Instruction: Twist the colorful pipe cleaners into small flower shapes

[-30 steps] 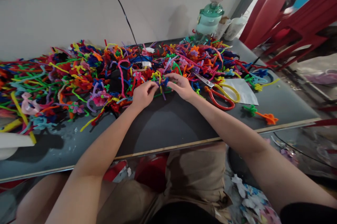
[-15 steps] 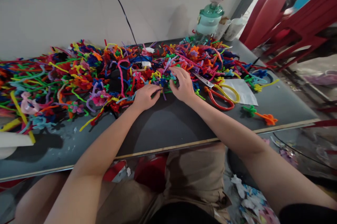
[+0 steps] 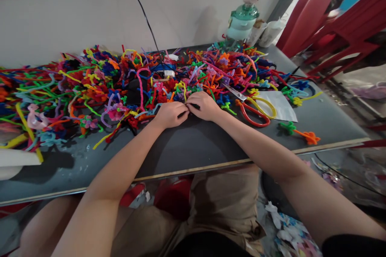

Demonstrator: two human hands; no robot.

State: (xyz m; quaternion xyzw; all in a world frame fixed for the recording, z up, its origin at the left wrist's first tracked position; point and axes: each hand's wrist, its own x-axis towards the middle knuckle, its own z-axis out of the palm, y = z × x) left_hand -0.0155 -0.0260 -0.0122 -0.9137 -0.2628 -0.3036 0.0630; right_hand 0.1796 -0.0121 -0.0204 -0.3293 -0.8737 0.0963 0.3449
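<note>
My left hand (image 3: 172, 114) is closed in a pinch just above the near edge of a heap of fuzzy pipe cleaners (image 3: 99, 76). Its fingertips meet those of my right hand (image 3: 204, 106), which is pinched as well. From where the fingertips come together, a yellow pipe cleaner (image 3: 185, 91) sticks up; its lower end is hidden by the fingers. Many pieces in the heap are bent into small flowers. To the right of my right hand lies a pair of scissors (image 3: 253, 109) with red and yellow handles, blades partly in the heap.
Beside the scissors are a white packet (image 3: 280, 106) and an orange flower (image 3: 310, 138) joined to a green one. A green-topped bottle (image 3: 242, 23) and paper cups (image 3: 270, 33) stand at the back right. A black cable (image 3: 141, 7) hangs into the heap. Red chairs (image 3: 304, 15) are at right.
My right hand has come down and left, from open fingers over the heap to a pinch against my left fingertips. The purple piece seen in my left hand is now hidden.
</note>
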